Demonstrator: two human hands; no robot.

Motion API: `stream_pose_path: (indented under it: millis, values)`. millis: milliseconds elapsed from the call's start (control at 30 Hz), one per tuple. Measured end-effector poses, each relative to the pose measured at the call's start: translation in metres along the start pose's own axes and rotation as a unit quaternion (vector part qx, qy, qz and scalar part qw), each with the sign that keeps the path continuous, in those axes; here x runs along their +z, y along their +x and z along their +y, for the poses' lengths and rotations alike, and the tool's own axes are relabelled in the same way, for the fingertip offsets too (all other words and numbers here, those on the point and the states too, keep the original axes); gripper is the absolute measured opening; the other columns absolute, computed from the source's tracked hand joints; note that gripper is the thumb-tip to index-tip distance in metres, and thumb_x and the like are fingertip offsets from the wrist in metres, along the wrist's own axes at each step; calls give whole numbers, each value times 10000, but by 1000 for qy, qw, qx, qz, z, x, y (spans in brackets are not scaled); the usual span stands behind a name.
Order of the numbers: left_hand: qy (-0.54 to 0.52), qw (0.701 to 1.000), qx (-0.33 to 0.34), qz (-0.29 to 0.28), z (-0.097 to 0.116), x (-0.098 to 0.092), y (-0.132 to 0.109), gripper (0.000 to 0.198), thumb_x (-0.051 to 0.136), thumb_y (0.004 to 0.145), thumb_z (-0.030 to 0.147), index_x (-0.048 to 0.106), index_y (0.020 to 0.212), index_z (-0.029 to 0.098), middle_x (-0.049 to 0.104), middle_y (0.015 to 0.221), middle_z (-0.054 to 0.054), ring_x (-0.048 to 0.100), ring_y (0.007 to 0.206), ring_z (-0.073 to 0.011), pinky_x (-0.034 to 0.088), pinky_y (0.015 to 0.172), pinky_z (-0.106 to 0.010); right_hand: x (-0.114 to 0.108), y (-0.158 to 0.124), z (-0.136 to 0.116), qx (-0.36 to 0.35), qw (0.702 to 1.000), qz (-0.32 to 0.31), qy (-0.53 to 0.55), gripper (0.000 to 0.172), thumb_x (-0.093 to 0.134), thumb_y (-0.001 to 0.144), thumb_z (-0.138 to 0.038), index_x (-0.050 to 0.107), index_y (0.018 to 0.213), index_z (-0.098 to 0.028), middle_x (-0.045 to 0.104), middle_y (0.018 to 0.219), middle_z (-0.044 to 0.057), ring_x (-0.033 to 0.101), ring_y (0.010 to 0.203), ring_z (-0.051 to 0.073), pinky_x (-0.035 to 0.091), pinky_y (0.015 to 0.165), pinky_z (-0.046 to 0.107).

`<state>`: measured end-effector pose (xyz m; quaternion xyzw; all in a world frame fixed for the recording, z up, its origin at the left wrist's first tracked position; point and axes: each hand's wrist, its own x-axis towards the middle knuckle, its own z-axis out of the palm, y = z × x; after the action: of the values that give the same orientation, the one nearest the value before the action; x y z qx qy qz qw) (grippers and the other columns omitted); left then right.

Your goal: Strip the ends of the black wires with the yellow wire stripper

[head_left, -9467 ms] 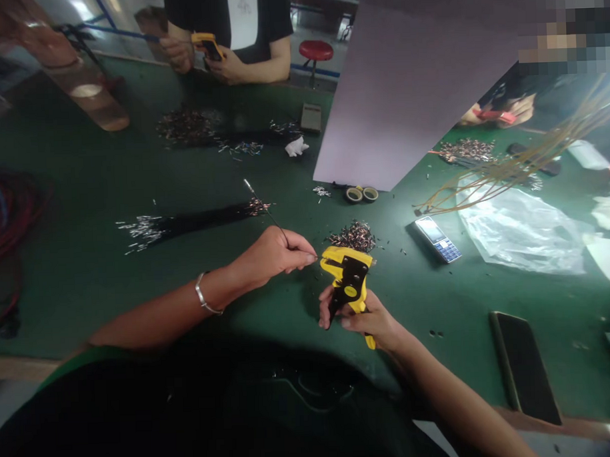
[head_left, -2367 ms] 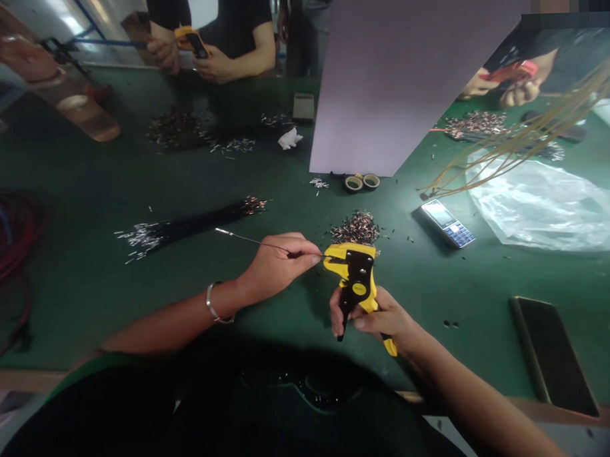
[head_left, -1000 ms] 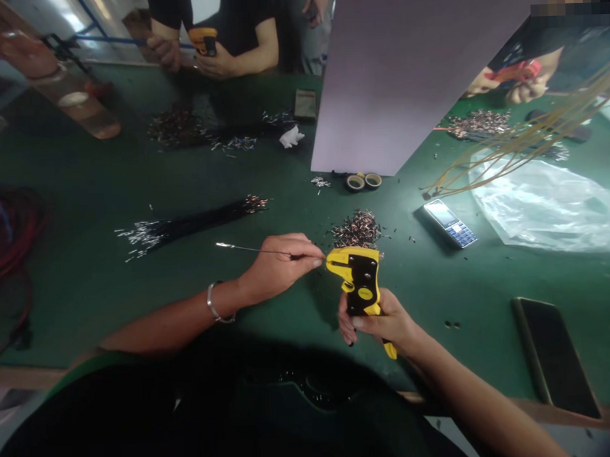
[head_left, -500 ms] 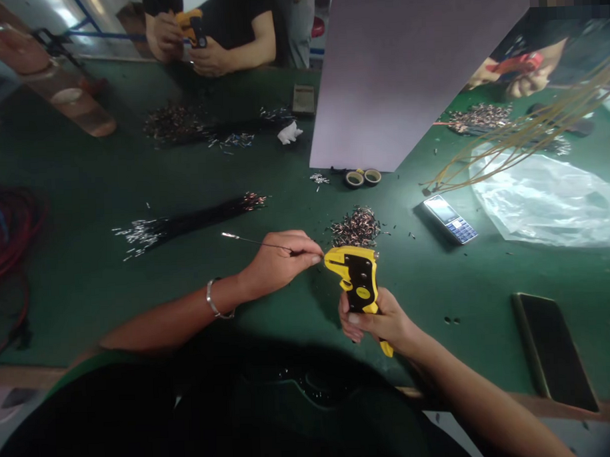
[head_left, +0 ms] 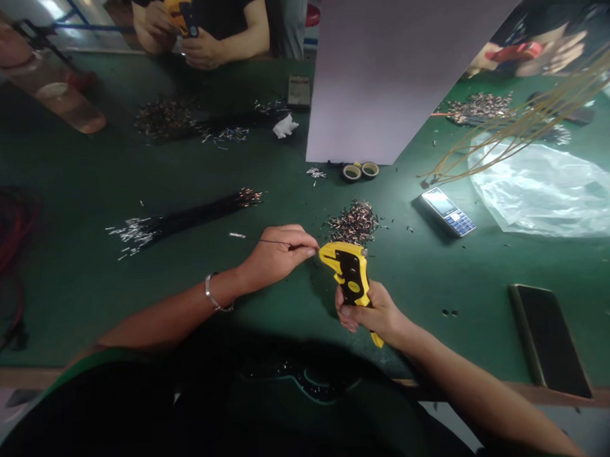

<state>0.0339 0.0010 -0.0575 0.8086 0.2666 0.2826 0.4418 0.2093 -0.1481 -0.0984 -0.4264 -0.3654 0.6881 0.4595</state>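
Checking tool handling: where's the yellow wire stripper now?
Head view, lower centre: the yellow wire stripper is in the right hand, its nose just right of the left hand and below the pile of wire terminals.

My green bench mat (head_left: 82, 156) | 12 o'clock: stripped wire bits (head_left: 353, 223) | 10 o'clock: black wire bundle (head_left: 185, 223) | 2 o'clock: keypad phone (head_left: 447, 212) | 4 o'clock: smartphone (head_left: 549, 340)

A wire-processing workshop: a green workbench (head_left: 76, 276) shared by co-workers (head_left: 222, 25), with wire bundles (head_left: 184, 219) and metal terminal heaps (head_left: 353, 223).
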Motion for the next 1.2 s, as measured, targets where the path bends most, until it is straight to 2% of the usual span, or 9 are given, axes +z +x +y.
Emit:
stream_pose_path:
  millis: [433, 867, 1200]
  values:
    - [17, 1000, -8, -10, -10, 2, 3, 109, 616, 811, 145, 722, 792, 159, 681, 766, -41, 590, 675, -114, 459, 619, -240, -1, 6, 1, 2, 1000, -4, 15, 131, 647, 752, -170, 526, 802, -159, 508, 542, -51, 446, 445, 93, 375, 436, 240]
    - [5, 1000, -17, -8, -9, 2, 3, 101, 629, 803, 159, 723, 770, 170, 671, 747, -35, 583, 664, -114, 447, 611, -247, -3, 7, 3, -4, 1000, -20, 21, 152, 678, 770, -218, 541, 801, -159, 508, 544, -45, 460, 455, 103, 395, 449, 255]
    - [-1, 1000, -27, -6, -12, 3, 4, 99, 633, 803, 162, 727, 775, 175, 678, 763, -34, 585, 674, -113, 450, 615, -243, -2, 7, 4, -5, 1000, -5, 24, 117, 646, 757, -154, 538, 801, -155, 501, 535, -54, 452, 438, 94, 394, 437, 246]
